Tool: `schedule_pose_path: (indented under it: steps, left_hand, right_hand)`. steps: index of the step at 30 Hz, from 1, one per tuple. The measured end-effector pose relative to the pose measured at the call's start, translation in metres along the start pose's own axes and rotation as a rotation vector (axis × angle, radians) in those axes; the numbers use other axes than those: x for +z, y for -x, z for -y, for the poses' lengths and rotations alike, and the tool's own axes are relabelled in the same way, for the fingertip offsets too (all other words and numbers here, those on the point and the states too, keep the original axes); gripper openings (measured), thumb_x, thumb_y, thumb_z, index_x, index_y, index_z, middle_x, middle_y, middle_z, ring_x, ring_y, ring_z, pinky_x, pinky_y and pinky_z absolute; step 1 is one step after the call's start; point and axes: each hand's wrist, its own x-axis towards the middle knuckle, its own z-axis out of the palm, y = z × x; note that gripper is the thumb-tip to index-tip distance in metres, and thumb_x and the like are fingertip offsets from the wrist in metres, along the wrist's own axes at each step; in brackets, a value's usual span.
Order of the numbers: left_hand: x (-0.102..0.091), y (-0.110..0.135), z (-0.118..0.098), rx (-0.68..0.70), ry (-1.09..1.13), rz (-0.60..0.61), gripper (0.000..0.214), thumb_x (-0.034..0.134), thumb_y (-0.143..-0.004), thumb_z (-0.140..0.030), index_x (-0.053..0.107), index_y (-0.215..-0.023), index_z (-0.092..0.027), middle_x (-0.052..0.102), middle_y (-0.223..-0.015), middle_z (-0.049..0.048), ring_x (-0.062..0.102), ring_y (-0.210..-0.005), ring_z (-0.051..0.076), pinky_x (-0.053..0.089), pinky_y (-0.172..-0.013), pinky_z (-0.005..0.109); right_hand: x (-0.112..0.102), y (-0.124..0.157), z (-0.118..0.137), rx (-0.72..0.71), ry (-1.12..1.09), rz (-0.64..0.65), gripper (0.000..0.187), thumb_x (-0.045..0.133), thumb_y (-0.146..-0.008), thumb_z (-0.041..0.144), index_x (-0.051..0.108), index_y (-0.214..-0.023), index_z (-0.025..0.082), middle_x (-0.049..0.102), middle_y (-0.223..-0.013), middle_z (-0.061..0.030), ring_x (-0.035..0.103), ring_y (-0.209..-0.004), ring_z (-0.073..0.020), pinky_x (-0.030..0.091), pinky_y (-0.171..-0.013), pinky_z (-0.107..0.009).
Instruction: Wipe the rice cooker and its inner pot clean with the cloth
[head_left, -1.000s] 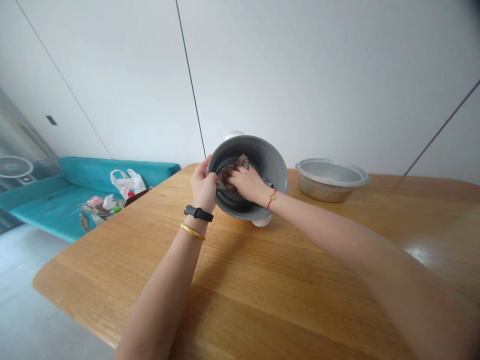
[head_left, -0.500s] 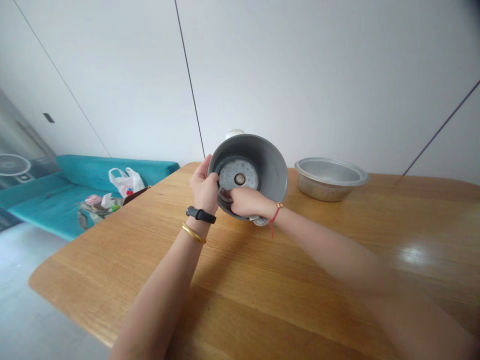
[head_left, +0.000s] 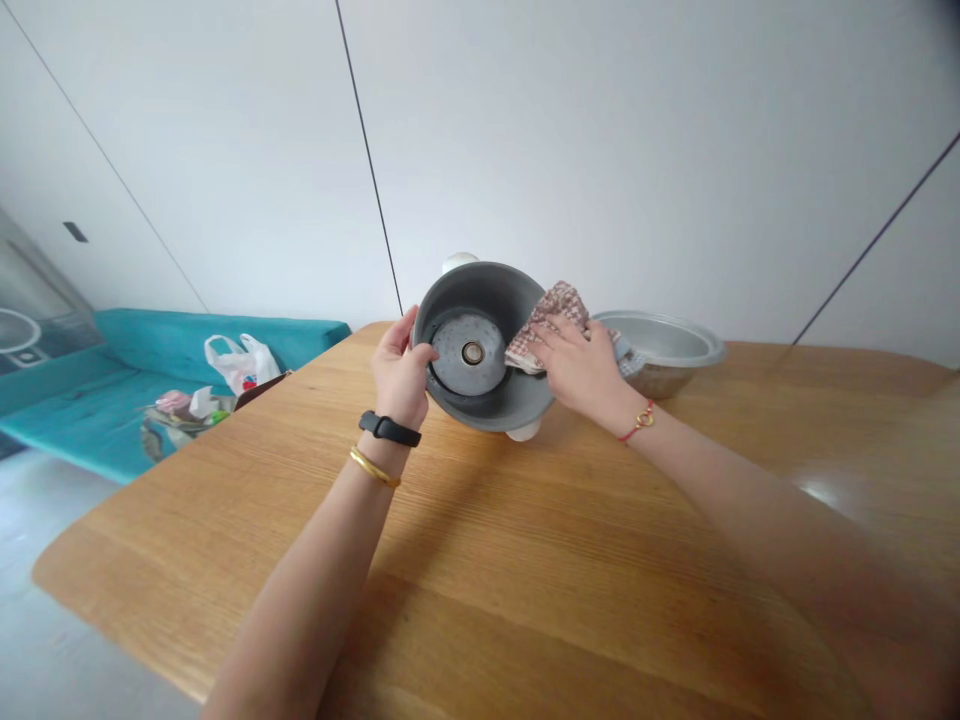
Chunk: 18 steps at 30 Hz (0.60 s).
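Note:
A grey rice cooker body [head_left: 491, 400] lies tipped toward me on the wooden table [head_left: 525, 580], its round metal heating plate [head_left: 465, 353] showing inside. My left hand [head_left: 397, 375] grips its left rim, thumb hooked inside. My right hand [head_left: 581, 365] presses a patterned brown-and-white cloth [head_left: 551, 310] against the right rim of the cooker, fingers closed on the cloth. A black band and a gold bangle circle my left wrist; a red string bracelet sits on my right.
A metal inner pot [head_left: 664, 350] stands on the table right behind my right hand. To the left, beyond the table's edge, a teal sofa [head_left: 112, 385] carries a white plastic bag [head_left: 240, 362] and small items. White wall panels rise behind.
My right hand with the cloth has come up from the cooker's bottom, past the lower rim, to the right rim. The heating plate is now uncovered. My left hand kept its grip.

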Motion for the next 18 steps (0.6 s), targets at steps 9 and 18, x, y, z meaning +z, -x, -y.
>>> schedule_pose_path:
  steps: [9,18]
  left_hand:
    - [-0.001,0.0,-0.003,-0.031,0.034,-0.031,0.061,0.065,-0.059,-0.005,0.071,-0.118,-0.023,0.071,-0.127,0.0042,0.064,-0.117,0.026,0.056,-0.097,0.037]
    - [0.003,-0.002,-0.025,-0.17,0.056,-0.039,0.053,0.075,-0.07,-0.023,0.067,-0.123,-0.026,0.061,-0.142,0.0063,0.047,-0.14,0.03,0.049,-0.106,0.042]
  right_hand:
    - [0.054,-0.024,-0.017,0.441,-0.923,-0.419,0.066,0.054,-0.08,0.016,0.052,-0.146,0.02,0.051,-0.153,-0.0147,0.05,-0.136,-0.0297,0.046,-0.106,-0.049]
    - [0.066,-0.021,0.007,0.927,-1.574,-0.39,0.052,0.068,-0.048,0.018,0.061,-0.1,0.019,0.065,-0.086,0.002,0.059,-0.077,-0.0168,0.049,-0.066,-0.029]
